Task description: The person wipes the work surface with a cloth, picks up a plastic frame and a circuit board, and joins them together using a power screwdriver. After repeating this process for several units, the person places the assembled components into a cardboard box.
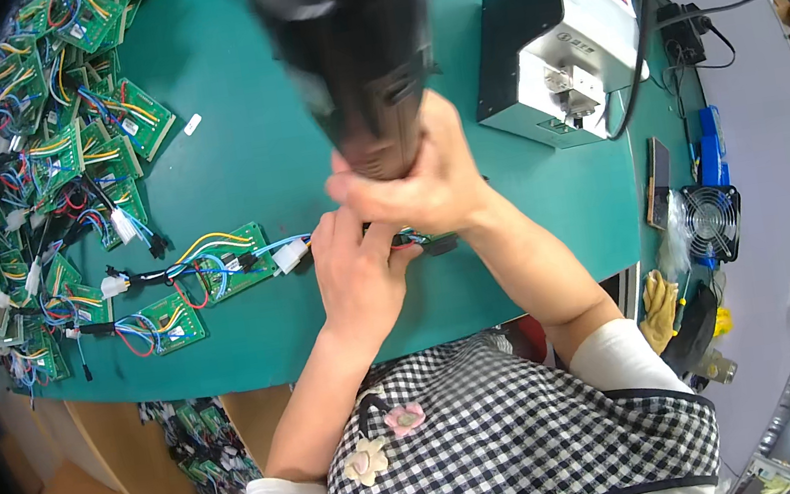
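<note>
My right hand (pixel 430 171) wraps round the lower end of a large black cylindrical tool (pixel 351 41), which is smeared by motion. Its working tip is hidden behind my hands. Just below it, my left hand (pixel 358 267) presses with bent fingers on a small wired circuit board (pixel 429 239), mostly covered by both hands. To the left of that hand is a white plug connector (pixel 290 256) on blue wires. Another green circuit board (pixel 241 264) with yellow, blue and red wires lies beside it.
A heap of wired circuit boards (pixel 60 163) fills the left of the green table (pixel 230 149). At the right stands a white and black boxy machine (pixel 554 48). A fan (pixel 712 223) and a yellow glove (pixel 660 309) lie beyond the table's right edge.
</note>
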{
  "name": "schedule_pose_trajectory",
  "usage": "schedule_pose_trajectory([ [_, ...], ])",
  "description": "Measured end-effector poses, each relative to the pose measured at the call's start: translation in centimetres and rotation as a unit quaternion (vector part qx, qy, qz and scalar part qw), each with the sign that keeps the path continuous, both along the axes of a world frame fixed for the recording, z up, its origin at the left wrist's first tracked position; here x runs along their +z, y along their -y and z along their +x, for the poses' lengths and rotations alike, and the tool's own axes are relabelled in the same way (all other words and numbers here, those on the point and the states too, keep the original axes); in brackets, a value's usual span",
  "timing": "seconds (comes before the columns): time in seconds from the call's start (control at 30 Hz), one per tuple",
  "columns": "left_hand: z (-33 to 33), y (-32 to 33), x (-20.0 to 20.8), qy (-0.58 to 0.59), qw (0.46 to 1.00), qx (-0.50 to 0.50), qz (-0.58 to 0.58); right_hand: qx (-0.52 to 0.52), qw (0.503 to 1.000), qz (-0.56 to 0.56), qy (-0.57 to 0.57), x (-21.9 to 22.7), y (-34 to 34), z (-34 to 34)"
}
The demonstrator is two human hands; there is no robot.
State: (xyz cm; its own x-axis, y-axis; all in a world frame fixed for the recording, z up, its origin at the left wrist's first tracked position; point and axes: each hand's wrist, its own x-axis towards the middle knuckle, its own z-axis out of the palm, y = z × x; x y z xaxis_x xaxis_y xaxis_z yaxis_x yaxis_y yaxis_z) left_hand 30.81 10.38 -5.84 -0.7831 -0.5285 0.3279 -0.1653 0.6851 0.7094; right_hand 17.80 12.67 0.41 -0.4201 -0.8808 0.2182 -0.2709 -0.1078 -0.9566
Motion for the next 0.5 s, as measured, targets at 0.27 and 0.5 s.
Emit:
schedule_pose_trajectory([
  [0.27, 0.0, 0.4, 0.3, 0.034, 0.999, -0.014, 0.004, -0.210, 0.928, -0.274, -0.137, 0.7, -6.7, -4.3],
  [0.5, -0.7, 0.9, 0.7, 0.043, 0.997, -0.045, -0.039, -0.288, 0.904, -0.315, -0.034, 3.7, -9.7, -10.0],
])
